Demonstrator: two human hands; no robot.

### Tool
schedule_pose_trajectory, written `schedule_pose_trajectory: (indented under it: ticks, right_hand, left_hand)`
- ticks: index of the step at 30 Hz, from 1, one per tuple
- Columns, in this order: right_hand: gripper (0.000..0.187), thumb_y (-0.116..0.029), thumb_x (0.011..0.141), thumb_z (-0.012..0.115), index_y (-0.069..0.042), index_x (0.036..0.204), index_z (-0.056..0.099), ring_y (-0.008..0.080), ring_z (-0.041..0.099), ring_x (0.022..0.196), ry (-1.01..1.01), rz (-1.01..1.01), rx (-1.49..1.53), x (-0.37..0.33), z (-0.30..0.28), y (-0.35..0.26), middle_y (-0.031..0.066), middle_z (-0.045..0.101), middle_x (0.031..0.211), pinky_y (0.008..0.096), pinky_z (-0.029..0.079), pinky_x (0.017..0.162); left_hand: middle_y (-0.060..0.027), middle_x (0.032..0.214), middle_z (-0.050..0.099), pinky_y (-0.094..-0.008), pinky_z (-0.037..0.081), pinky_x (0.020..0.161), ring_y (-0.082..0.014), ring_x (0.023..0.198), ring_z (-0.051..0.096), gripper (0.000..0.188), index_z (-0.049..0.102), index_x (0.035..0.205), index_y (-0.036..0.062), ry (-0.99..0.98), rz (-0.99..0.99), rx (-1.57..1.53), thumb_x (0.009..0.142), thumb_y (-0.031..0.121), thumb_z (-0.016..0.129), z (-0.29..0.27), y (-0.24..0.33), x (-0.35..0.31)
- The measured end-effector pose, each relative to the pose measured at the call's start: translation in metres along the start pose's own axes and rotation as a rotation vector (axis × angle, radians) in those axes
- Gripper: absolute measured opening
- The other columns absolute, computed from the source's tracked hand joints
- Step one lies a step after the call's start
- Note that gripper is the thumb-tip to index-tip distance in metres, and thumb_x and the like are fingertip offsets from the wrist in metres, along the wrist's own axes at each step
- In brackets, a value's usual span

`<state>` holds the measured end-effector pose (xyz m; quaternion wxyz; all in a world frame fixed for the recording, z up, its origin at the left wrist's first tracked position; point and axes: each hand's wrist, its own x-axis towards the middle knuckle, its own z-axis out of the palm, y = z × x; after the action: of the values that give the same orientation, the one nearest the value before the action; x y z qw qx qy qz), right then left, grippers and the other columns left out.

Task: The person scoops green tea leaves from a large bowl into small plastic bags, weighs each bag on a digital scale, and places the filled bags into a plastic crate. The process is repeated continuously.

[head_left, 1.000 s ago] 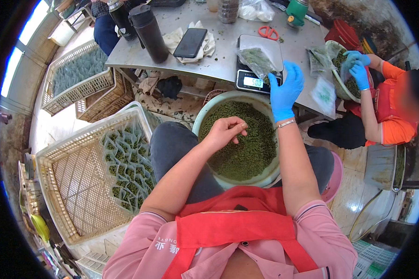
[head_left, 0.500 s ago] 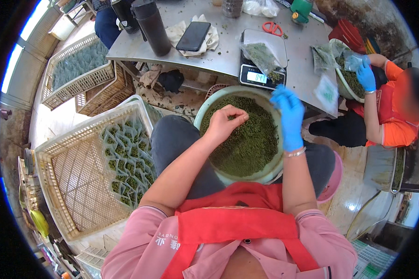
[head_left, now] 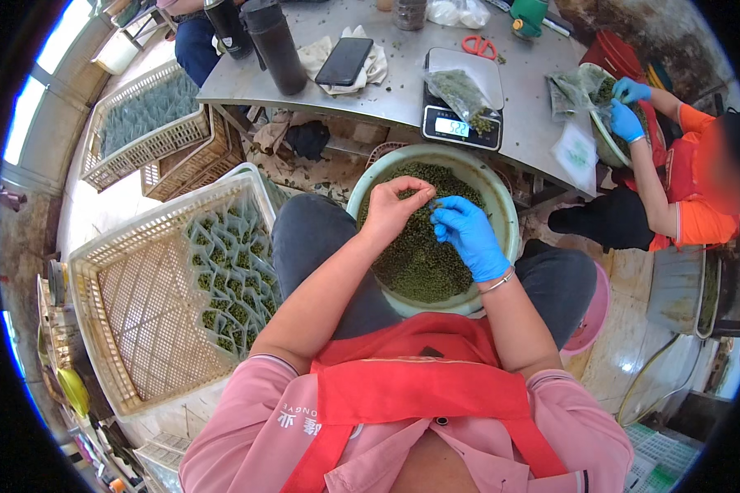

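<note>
A round pale-green basin (head_left: 508,191) stands between my knees, filled with small green berries (head_left: 423,267) that look like green peppercorns. Over it, my bare left hand (head_left: 395,207) is closed in a pinch. My right hand (head_left: 469,236), in a blue glove, pinches close beside it, the fingertips nearly meeting. Something small and dark shows at the glove's fingertips, too small to name. Just beyond the basin, a clear plastic bag (head_left: 459,92) partly full of the berries lies on a digital scale (head_left: 478,74), touched by neither hand.
On my left, a plastic crate (head_left: 107,329) holds rows of filled bags (head_left: 234,279). The metal table (head_left: 386,103) ahead carries a phone (head_left: 351,62), a dark flask (head_left: 275,49) and red scissors (head_left: 479,47). At right, a co-worker's gloved hands (head_left: 627,122) work over another basin.
My right hand has come down and left from near the scale to meet my left hand over the basin. The bag on the scale sits slightly differently, and the scale's reading has changed.
</note>
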<state>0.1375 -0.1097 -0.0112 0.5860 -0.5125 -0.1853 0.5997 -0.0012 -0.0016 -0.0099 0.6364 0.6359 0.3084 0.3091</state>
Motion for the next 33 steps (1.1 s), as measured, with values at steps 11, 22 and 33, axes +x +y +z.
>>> schedule_pose_trajectory:
  ticks: [11,22,33]
  right_hand:
    - [0.017,-0.011,0.085,0.062,-0.004,0.1,0.06,0.0128,0.059,0.072,0.166,-0.111,0.141,-0.011,-0.032,-0.022,0.0038,0.061,0.083,0.0265,0.051,0.062]
    - [0.03,-0.011,0.092,0.05,0.003,0.118,0.053,0.0225,0.065,0.084,0.269,-0.417,-0.03,0.018,-0.019,-0.077,0.0127,0.063,0.099,0.032,0.056,0.073]
    - [0.029,-0.009,0.085,0.058,-0.009,0.114,0.061,0.0224,0.062,0.094,0.385,-0.855,-0.948,0.067,-0.045,-0.055,0.0117,0.061,0.111,0.031,0.05,0.081]
  left_hand:
    - [-0.0064,0.078,0.066,-0.0335,0.048,0.076,-0.0235,0.08,0.063,0.012,0.069,0.076,0.0081,0.068,0.193,0.294,0.071,0.018,0.072,0.001,-0.01,-0.001]
    - [-0.0085,0.079,0.067,-0.0326,0.05,0.066,-0.0233,0.073,0.065,0.016,0.069,0.085,0.0079,-0.205,0.201,0.498,0.077,0.022,0.069,0.004,0.004,-0.006]
    - [-0.0081,0.084,0.068,-0.0306,0.051,0.069,-0.0172,0.074,0.065,0.024,0.066,0.101,0.0101,0.055,0.465,0.673,0.08,0.02,0.068,-0.033,0.023,0.036]
